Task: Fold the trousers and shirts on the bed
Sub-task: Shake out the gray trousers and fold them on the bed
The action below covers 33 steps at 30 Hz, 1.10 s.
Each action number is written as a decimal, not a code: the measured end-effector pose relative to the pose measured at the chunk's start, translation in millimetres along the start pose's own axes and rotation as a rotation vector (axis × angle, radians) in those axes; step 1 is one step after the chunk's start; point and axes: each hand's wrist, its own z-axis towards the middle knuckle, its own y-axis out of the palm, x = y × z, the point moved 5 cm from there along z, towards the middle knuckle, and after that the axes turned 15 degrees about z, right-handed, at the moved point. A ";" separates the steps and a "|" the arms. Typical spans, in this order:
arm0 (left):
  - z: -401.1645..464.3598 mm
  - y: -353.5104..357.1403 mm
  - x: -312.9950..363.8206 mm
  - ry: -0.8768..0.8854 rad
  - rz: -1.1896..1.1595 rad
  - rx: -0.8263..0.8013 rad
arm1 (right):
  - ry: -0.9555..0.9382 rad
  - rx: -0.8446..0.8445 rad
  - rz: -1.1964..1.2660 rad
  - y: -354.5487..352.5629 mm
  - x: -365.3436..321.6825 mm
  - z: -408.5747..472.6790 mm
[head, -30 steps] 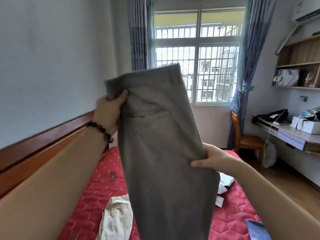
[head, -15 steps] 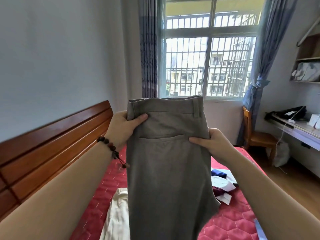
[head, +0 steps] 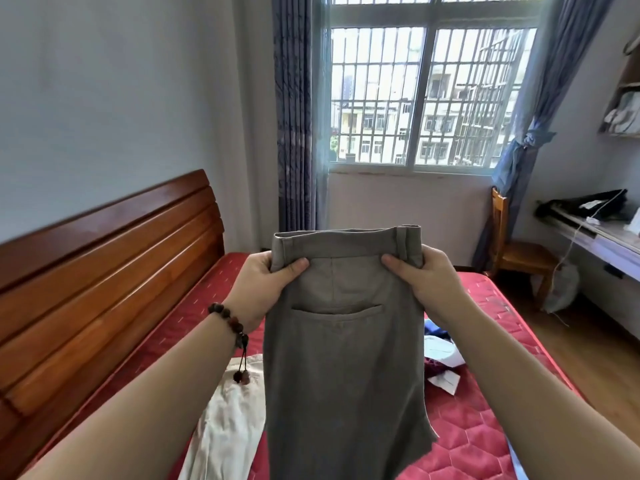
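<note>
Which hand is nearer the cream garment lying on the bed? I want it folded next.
Left. The left hand grips the grey trousers almost directly above the cream garment; the right hand holds their other side, farther away.

— How are the arms held?
— Both forearms reach forward, raised level. The left hand (head: 265,289) and the right hand (head: 424,282) each pinch the grey trousers (head: 343,368) at the waistband, thumbs in front.
</note>
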 end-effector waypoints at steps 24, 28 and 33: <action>306.7 90.8 -333.0 -0.172 0.451 0.252 | 0.293 0.136 -0.225 -87.6 432.0 273.6; 317.3 86.8 -474.9 -0.391 0.481 0.104 | 0.316 0.222 -0.344 -82.6 525.5 272.3; 317.2 99.8 -613.8 -0.373 0.646 0.071 | 0.348 0.230 -0.547 -86.1 640.5 278.5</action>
